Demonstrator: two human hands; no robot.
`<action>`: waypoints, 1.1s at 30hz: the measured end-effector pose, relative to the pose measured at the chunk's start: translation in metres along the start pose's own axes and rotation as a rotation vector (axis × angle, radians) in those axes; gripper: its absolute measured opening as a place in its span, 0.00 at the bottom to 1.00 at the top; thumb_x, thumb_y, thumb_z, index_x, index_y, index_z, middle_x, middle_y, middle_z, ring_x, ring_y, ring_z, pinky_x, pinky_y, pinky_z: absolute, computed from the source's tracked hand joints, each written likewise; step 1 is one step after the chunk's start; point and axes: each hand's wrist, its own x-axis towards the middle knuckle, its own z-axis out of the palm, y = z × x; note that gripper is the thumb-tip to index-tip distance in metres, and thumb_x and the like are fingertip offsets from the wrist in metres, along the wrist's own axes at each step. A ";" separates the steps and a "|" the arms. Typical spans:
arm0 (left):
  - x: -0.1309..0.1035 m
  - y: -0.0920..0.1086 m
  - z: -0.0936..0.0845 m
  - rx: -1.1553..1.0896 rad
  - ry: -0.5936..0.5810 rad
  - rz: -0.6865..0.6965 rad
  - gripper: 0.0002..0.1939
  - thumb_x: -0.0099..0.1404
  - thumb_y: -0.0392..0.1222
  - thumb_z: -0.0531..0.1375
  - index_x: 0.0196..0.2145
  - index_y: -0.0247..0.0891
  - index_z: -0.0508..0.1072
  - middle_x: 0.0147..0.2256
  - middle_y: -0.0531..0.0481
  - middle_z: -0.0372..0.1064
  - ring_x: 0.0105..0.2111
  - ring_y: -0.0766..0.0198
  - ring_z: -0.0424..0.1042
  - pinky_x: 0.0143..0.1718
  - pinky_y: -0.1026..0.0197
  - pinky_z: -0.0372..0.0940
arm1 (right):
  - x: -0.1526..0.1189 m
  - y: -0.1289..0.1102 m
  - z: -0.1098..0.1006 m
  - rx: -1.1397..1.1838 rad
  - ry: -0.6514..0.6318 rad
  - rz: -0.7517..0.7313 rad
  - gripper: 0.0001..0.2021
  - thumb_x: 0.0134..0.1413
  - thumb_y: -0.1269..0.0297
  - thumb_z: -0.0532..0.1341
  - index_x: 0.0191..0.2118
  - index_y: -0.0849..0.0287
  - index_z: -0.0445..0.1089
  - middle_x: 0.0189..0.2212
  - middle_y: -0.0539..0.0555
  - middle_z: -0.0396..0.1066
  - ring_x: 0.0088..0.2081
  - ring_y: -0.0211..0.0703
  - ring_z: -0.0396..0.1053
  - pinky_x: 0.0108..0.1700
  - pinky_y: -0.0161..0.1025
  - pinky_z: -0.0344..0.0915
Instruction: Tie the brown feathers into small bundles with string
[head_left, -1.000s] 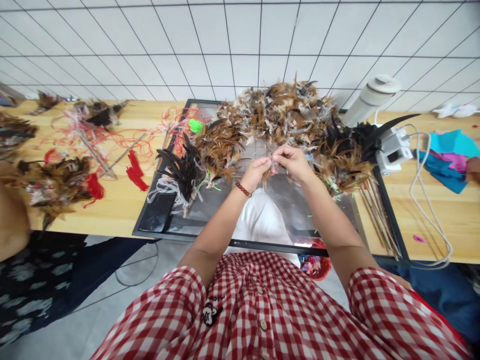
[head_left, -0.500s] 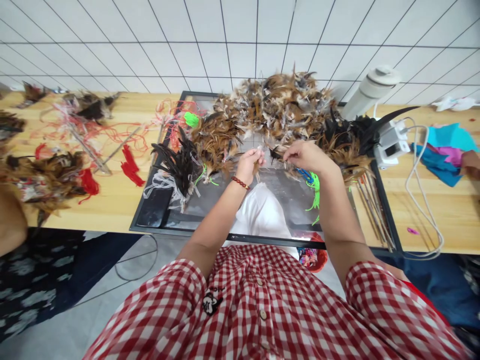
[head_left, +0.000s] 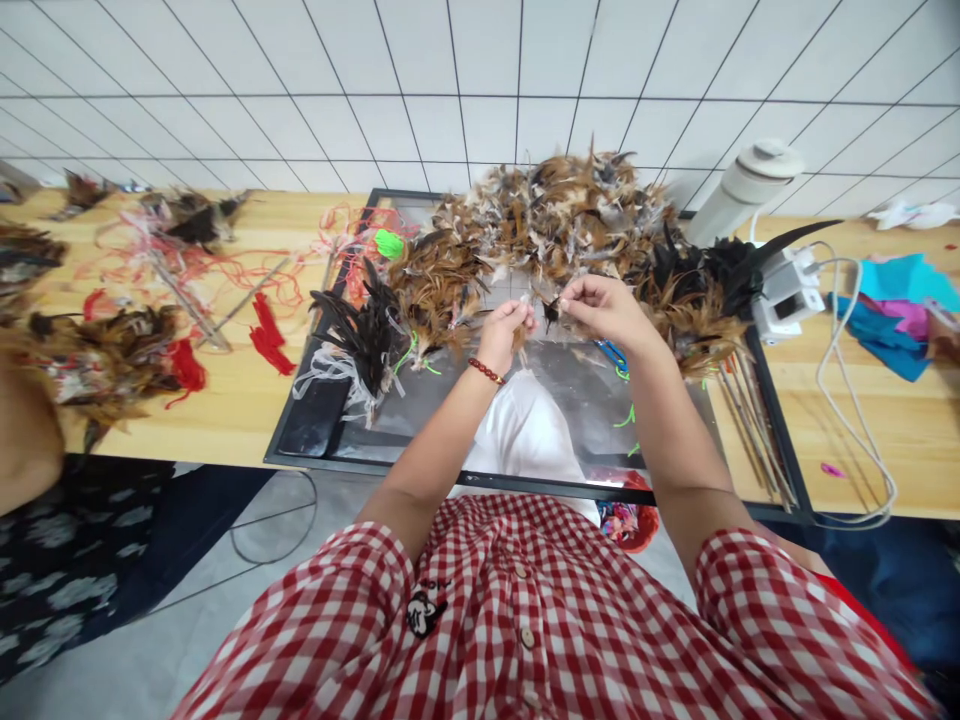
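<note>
My left hand (head_left: pixel 507 335), with a beaded bracelet at the wrist, is closed in a pinch. A pale tip shows above its fingers, and brown feather ends (head_left: pixel 520 352) show below them. To its right, my right hand (head_left: pixel 604 308) pinches at the edge of a small dark feather (head_left: pixel 551 312). Beyond both hands rises a large heap of brown feathers (head_left: pixel 555 215). A bunch of black feathers (head_left: pixel 367 330) with whitish strips lies to the left. Blue and bright green cords (head_left: pixel 613 355) are partly hidden by my right forearm.
A dark-framed glass panel (head_left: pixel 405 425) lies under the work. Right of the heap stand a white flask (head_left: pixel 746 190) and a white power adapter (head_left: pixel 787 295) with a cable. Thin sticks (head_left: pixel 754 430) lie nearby. Red tassels (head_left: pixel 270 338) and feathers are at left, beside another person's arm (head_left: pixel 26 430).
My right hand has moved slightly left, its fingers now pinched at the dark feather. My left hand keeps its pinch. The whole view has shifted a little.
</note>
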 end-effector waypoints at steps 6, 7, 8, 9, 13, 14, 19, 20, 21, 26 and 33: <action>0.001 -0.001 -0.001 0.024 0.039 0.046 0.11 0.65 0.39 0.67 0.26 0.35 0.73 0.27 0.53 0.74 0.30 0.71 0.73 0.38 0.65 0.68 | 0.005 0.003 0.016 0.351 0.085 0.177 0.17 0.40 0.51 0.75 0.29 0.57 0.72 0.20 0.46 0.71 0.20 0.31 0.60 0.23 0.32 0.54; 0.002 -0.002 -0.001 0.035 0.026 0.055 0.10 0.65 0.39 0.67 0.26 0.36 0.74 0.27 0.53 0.74 0.30 0.70 0.73 0.38 0.65 0.68 | 0.005 0.004 0.019 0.378 0.086 0.175 0.17 0.40 0.52 0.75 0.29 0.57 0.73 0.20 0.46 0.71 0.20 0.31 0.60 0.23 0.32 0.55; 0.002 -0.003 -0.001 0.044 0.016 0.065 0.10 0.64 0.40 0.68 0.26 0.36 0.74 0.27 0.53 0.75 0.29 0.70 0.72 0.37 0.66 0.67 | 0.004 0.004 0.023 0.392 0.083 0.157 0.16 0.41 0.52 0.75 0.29 0.57 0.74 0.20 0.46 0.72 0.20 0.31 0.62 0.24 0.32 0.57; 0.003 -0.004 -0.002 0.048 0.010 0.074 0.10 0.62 0.40 0.69 0.26 0.36 0.74 0.27 0.54 0.74 0.29 0.71 0.72 0.37 0.66 0.67 | 0.004 0.003 0.027 0.391 0.076 0.129 0.15 0.42 0.53 0.75 0.29 0.57 0.75 0.21 0.47 0.72 0.21 0.32 0.64 0.26 0.33 0.61; 0.004 -0.010 -0.003 0.049 -0.011 0.102 0.11 0.59 0.42 0.72 0.26 0.36 0.74 0.25 0.56 0.73 0.27 0.72 0.70 0.35 0.67 0.65 | 0.001 0.000 0.042 0.371 0.035 0.063 0.17 0.44 0.49 0.75 0.31 0.57 0.77 0.22 0.49 0.76 0.26 0.41 0.75 0.36 0.41 0.72; 0.004 -0.010 -0.004 0.055 -0.027 0.096 0.12 0.59 0.43 0.72 0.26 0.36 0.74 0.24 0.56 0.72 0.26 0.71 0.69 0.34 0.66 0.65 | 0.000 -0.001 0.045 0.378 0.039 0.067 0.18 0.44 0.47 0.75 0.31 0.56 0.76 0.21 0.49 0.76 0.26 0.42 0.75 0.36 0.42 0.72; 0.001 -0.009 -0.004 0.121 -0.115 0.088 0.17 0.61 0.45 0.70 0.22 0.35 0.72 0.21 0.54 0.69 0.24 0.71 0.68 0.34 0.66 0.64 | 0.001 -0.001 0.051 0.384 0.081 0.074 0.21 0.43 0.42 0.74 0.32 0.55 0.74 0.21 0.49 0.75 0.24 0.41 0.72 0.33 0.42 0.71; 0.000 -0.008 -0.004 0.115 -0.127 0.089 0.17 0.62 0.44 0.70 0.21 0.35 0.72 0.20 0.54 0.67 0.24 0.71 0.68 0.34 0.66 0.64 | 0.001 0.000 0.051 0.377 0.086 0.078 0.21 0.43 0.43 0.74 0.32 0.55 0.74 0.22 0.49 0.75 0.25 0.41 0.72 0.33 0.42 0.71; -0.001 -0.007 -0.003 0.102 -0.133 0.081 0.17 0.63 0.43 0.69 0.21 0.35 0.72 0.19 0.55 0.66 0.24 0.71 0.68 0.34 0.66 0.64 | 0.002 0.002 0.050 0.365 0.100 0.080 0.21 0.42 0.43 0.74 0.33 0.55 0.75 0.22 0.49 0.75 0.25 0.41 0.72 0.34 0.42 0.71; -0.004 -0.003 -0.001 0.100 -0.157 0.028 0.13 0.63 0.42 0.70 0.25 0.35 0.74 0.17 0.57 0.60 0.22 0.70 0.66 0.32 0.65 0.63 | 0.004 0.006 0.046 0.307 0.118 0.061 0.27 0.40 0.38 0.74 0.38 0.55 0.78 0.28 0.49 0.74 0.30 0.38 0.70 0.36 0.39 0.70; -0.002 -0.004 0.001 0.176 -0.154 0.088 0.18 0.63 0.48 0.70 0.23 0.35 0.73 0.17 0.58 0.58 0.22 0.71 0.64 0.31 0.65 0.63 | 0.006 0.013 0.046 0.206 0.145 0.004 0.22 0.46 0.41 0.72 0.30 0.56 0.76 0.26 0.50 0.71 0.30 0.39 0.67 0.37 0.39 0.68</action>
